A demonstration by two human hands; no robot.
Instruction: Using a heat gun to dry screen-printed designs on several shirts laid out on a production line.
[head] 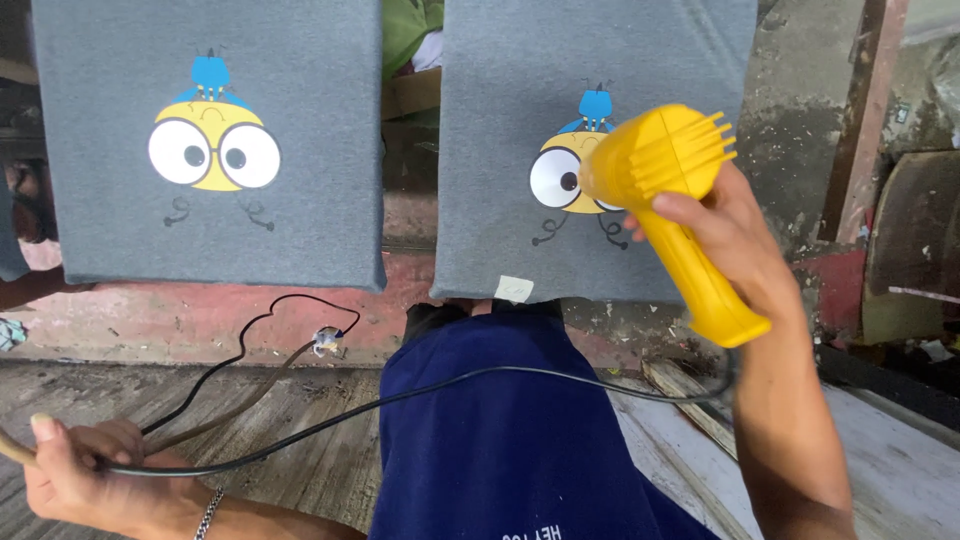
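While the left hand (pixel 85 470) sits low at the left edge of the view, far to the left of the yellow hair dryer (pixel 668 205), its grip is closed round a bunch of black cord (pixel 420 393) and a brown cable, with a metal bracelet (pixel 207 513) at the wrist. From that fist the cord runs right across the person's dark blue shorts (pixel 505 430) and curves up to the butt of the dryer's handle. A second loop of black cord (pixel 262 322) climbs from the fist to a small white joint lying on the wooden floor (pixel 300 450), well left of the dryer.

Above the fist, well left of the dryer, hangs a grey fabric panel (pixel 210 140) stretched flat, printed with a yellow round-faced cartoon figure (pixel 214 142) with big white eyes and a blue top. Just behind the dryer hangs a second grey panel (pixel 590 150) with the same print (pixel 562 170), half hidden by the dryer's body. At that panel's lower edge, below and left of the dryer, sticks a small pale square label (pixel 514 289).

The right hand (pixel 725 235) has its grip closed round the dryer's handle, holding the dryer up in front of the print. Right of the dryer stands a stained wall (pixel 800 110) with a reddish post (pixel 865 120).
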